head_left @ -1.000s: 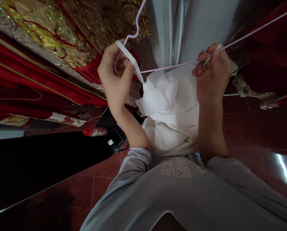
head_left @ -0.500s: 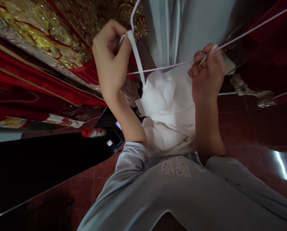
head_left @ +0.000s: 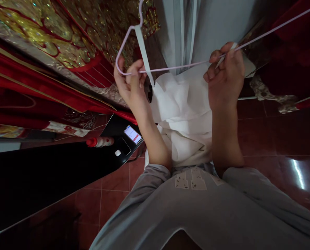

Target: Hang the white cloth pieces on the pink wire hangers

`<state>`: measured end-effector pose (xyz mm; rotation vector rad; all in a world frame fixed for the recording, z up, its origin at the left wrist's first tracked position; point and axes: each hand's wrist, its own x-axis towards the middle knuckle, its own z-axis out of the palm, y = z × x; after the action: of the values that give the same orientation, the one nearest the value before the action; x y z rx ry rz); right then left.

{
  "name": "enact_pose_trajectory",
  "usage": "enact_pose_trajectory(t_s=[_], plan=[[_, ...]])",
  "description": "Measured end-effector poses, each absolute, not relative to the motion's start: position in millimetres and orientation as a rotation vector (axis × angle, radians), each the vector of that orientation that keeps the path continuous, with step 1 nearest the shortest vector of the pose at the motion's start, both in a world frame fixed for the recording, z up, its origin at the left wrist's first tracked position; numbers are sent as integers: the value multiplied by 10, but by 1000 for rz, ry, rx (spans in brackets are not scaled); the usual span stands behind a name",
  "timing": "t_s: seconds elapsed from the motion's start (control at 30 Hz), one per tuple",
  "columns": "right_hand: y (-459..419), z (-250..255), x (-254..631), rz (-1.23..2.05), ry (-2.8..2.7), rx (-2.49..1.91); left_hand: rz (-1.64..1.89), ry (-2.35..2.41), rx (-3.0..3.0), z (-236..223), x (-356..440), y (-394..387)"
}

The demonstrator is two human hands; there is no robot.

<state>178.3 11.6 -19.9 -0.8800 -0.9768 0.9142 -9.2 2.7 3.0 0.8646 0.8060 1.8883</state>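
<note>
A pale pink clothes hanger (head_left: 181, 67) spans the space between my hands, its hook end rising out of the top of the view. My left hand (head_left: 134, 83) is curled around the hanger's lower left corner. My right hand (head_left: 225, 74) pinches the hanger's bar farther right, together with a white strap (head_left: 220, 61). Another white strap (head_left: 144, 52) is looped over the hanger just below its hook and runs down to a white garment (head_left: 181, 111). This garment hangs in loose folds between my forearms; its lower part is hidden by my shirt.
Red and gold sequined garments (head_left: 74, 41) hang close on the left, dark red ones (head_left: 295, 45) on the right. A black tabletop (head_left: 40, 180) at lower left bears a phone (head_left: 132, 134), a red-capped bottle (head_left: 100, 142) and a small white case (head_left: 117, 152).
My left hand has moved down from the strap near the hook to the hanger's lower left corner, leaving the strap looped on the hanger. My right hand has stayed nearly still.
</note>
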Motion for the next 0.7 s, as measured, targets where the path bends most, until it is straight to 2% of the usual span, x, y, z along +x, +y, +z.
enact_pose_trajectory(t_s=[0.2,0.4,0.53,0.7], plan=[[56,-135,1739,913,-1047,-965,1853,826,1025,-41,201,-39],[-91,-243,1893,498,-1158,-1148,1882,881,1047,6,251,-55],[-83,-312,2173,481,-1114,-1164,1866,947,1076,-4,229,-35],[-18,36,2604,448,-895,-1109,1887,899,1087,2,174,-6]])
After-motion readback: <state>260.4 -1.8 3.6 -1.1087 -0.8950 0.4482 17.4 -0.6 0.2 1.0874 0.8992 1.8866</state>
